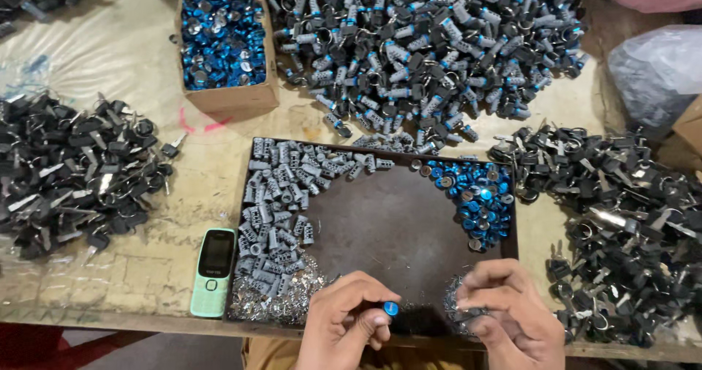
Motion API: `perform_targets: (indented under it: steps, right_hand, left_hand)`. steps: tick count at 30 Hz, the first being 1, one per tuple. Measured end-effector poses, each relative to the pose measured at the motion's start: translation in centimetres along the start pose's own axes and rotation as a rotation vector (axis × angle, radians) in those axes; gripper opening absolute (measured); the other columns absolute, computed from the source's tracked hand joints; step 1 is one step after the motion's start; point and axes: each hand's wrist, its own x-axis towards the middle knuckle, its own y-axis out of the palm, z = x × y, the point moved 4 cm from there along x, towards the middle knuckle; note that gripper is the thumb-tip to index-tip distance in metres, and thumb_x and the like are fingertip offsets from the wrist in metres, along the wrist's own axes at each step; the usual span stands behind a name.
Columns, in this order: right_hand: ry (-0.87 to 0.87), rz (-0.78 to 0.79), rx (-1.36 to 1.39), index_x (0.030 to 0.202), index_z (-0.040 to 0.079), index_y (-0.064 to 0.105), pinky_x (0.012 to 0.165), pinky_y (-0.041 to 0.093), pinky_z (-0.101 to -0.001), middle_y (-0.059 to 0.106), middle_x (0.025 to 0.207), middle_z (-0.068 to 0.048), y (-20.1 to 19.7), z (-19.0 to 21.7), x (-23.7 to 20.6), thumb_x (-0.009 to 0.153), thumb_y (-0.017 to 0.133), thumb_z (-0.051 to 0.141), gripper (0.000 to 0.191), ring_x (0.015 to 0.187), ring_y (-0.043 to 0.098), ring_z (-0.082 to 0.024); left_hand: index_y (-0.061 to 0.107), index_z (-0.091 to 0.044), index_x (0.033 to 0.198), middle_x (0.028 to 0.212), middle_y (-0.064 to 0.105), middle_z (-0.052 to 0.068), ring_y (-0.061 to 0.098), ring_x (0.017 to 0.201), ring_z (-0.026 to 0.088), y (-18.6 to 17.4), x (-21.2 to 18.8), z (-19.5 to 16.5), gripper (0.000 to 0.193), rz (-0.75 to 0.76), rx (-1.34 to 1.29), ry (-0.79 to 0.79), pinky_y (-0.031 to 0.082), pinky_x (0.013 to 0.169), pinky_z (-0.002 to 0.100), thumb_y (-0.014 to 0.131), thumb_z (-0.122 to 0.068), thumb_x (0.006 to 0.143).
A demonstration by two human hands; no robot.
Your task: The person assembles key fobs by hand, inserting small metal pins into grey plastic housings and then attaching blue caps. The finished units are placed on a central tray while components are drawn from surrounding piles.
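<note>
My left hand [347,319] pinches a small round blue cap [390,308] between thumb and fingers at the near edge of a dark brown tray [395,227]. My right hand [508,315] grips a small dark metal part [464,314] just right of the cap. On the tray lie a heap of grey cylinders [281,209] at the left, blue caps [475,198] at the right, and small silvery bits [281,300] along the near edge.
A cardboard box of blue caps [223,41] stands at the back. A big pile of grey-and-black assembled pieces [424,48] lies behind the tray. Black keys are heaped at left [69,169] and right [621,224]. A green phone [214,271] lies left of the tray.
</note>
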Motion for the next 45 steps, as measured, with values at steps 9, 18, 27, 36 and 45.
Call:
perform_targets:
  steps: [9,18,27,36,45]
  right_hand:
    - [0.365,0.396,-0.221,0.073,0.002,0.064,0.046,0.039,-0.0296,0.059,0.059,-0.003,3.5,-2.6,0.3,0.089,0.071,0.027,0.03,0.05,0.051,-0.011]
    - [0.159,0.356,-0.395,0.071,0.005,0.063,0.043,0.044,-0.0315,0.062,0.058,-0.005,3.2,-1.1,0.7,0.086,0.072,0.027,0.028,0.046,0.059,-0.015]
    - [0.186,0.451,-0.431,0.075,0.004,0.062,0.047,0.047,-0.0351,0.058,0.061,-0.009,5.0,-0.7,1.4,0.083,0.072,0.022,0.023,0.048,0.061,-0.022]
    - [0.194,0.365,-0.196,0.087,0.0,0.063,0.071,0.052,-0.032,0.067,0.094,-0.013,5.8,-1.3,1.9,0.096,0.062,0.021,0.023,0.077,0.065,-0.019]
    - [0.538,0.211,0.111,0.136,0.005,0.054,0.057,0.041,-0.0288,0.067,0.099,-0.011,7.1,-4.9,-1.5,0.1,0.06,0.016,0.039,0.065,0.05,-0.012]
  left_hand:
    - [0.077,-0.003,0.096,0.093,0.066,0.008,0.064,0.078,0.015,-1.6,-0.3,-1.5,0.015,-0.029,0.268,0.262,0.052,0.067,0.03,0.078,-0.005,0.081]
    - [0.075,-0.004,0.099,0.095,0.064,0.009,0.069,0.079,0.015,-1.9,-0.3,-2.6,0.023,0.031,0.379,0.438,0.057,0.065,0.028,0.073,0.008,0.078]
    - [0.071,0.0,0.106,0.106,0.061,0.014,0.068,0.092,0.031,-2.1,-1.4,-4.5,0.029,0.098,0.779,0.823,0.059,0.082,0.04,0.075,-0.006,0.079]
    - [0.078,-0.008,0.109,0.099,0.065,0.01,0.073,0.081,0.018,-2.2,-0.8,-2.9,0.028,0.042,0.513,0.449,0.061,0.07,0.03,0.079,-0.002,0.081]
    - [0.081,-0.009,0.097,0.086,0.071,0.007,0.072,0.072,0.015,-1.9,-0.9,-2.1,0.028,-0.13,0.479,0.544,0.057,0.06,0.027,0.092,-0.014,0.072]
